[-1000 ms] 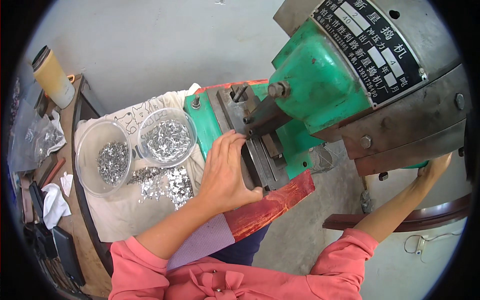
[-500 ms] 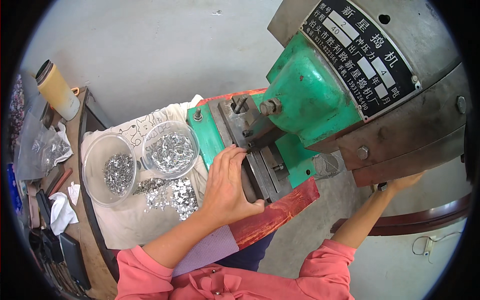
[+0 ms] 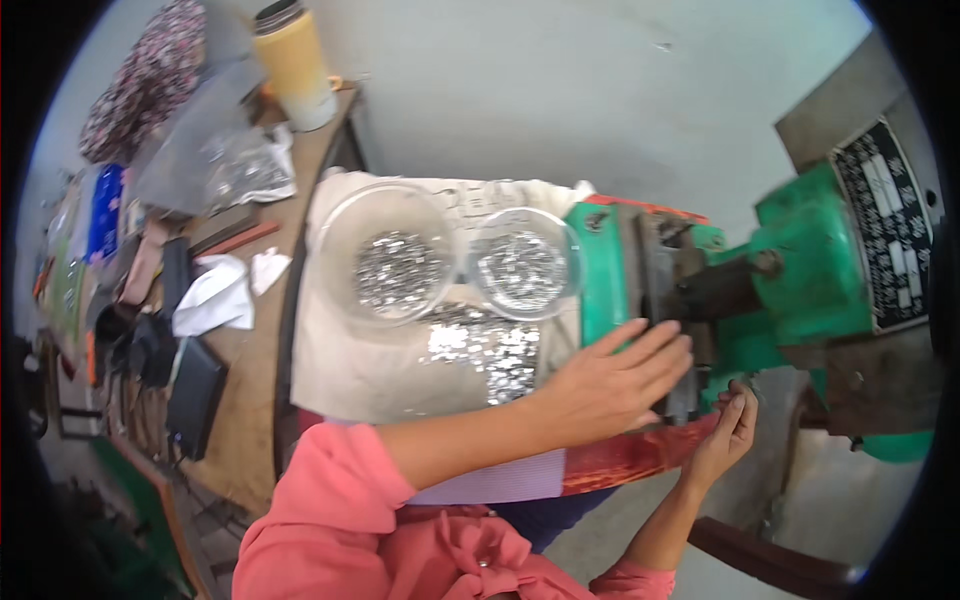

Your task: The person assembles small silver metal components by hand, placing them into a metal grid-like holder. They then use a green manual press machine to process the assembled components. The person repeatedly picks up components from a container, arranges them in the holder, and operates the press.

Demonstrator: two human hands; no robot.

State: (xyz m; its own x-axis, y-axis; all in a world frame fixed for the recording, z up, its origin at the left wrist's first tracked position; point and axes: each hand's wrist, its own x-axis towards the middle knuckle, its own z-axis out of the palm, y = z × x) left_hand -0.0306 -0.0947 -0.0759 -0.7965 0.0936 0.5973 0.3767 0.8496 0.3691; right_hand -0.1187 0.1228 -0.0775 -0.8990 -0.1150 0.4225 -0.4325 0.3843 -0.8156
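My left hand (image 3: 625,385) lies over the near side of the press bed, fingers stretched out and pointing toward the dark metal die (image 3: 658,270). Nothing shows in its grasp. Beside the bed's near right end is my right hand (image 3: 735,432), its fingers bent together in a pinch; what they hold, if anything, is too small and blurred to make out. The green punch press (image 3: 815,240) leans in from the right, its dark ram (image 3: 718,290) above the die. Left of the press stand two clear round tubs, a larger tub (image 3: 335,285) and a smaller tub (image 3: 572,270), both holding small shiny metal pieces.
Loose metal pieces (image 3: 510,365) lie on a beige cloth (image 3: 350,380) below the tubs. On the wooden table (image 3: 245,440) at left are a yellow bottle (image 3: 293,65), plastic bags, white tissue (image 3: 215,295) and a dark wallet-like case (image 3: 195,395). A red board (image 3: 625,458) edges the press's near side.
The view has swung left, so the press appears farther right. My right hand has come from beneath the press head to beside the bed; my left hand remains at the die with its fingers straighter.
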